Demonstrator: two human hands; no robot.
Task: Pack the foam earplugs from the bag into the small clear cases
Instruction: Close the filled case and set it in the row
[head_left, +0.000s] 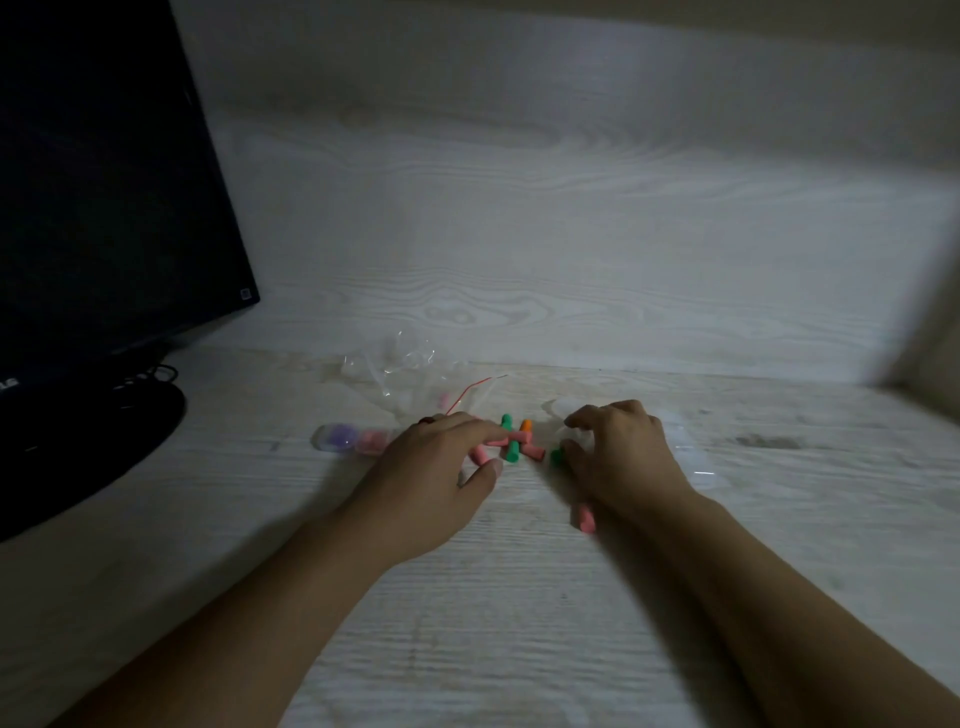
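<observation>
At centre frame the left hand (441, 467) lies flat with straight fingers, its forefinger touching a pink earplug (506, 439) whose long axis runs left-right across a green one. Just right, the right hand (618, 457) curls its fingers by a green earplug (557, 456), though whether it pinches anything cannot be told. Two filled clear cases (353, 439) sit left of the left hand, the bag (410, 374) above; the left hand is nearer the pile.

Loose foam earplugs (511, 447) — pink, green, orange — lie crisscrossed just before the crumpled clear bag (410, 371); two filled clear cases (353, 439) sit left of them.
</observation>
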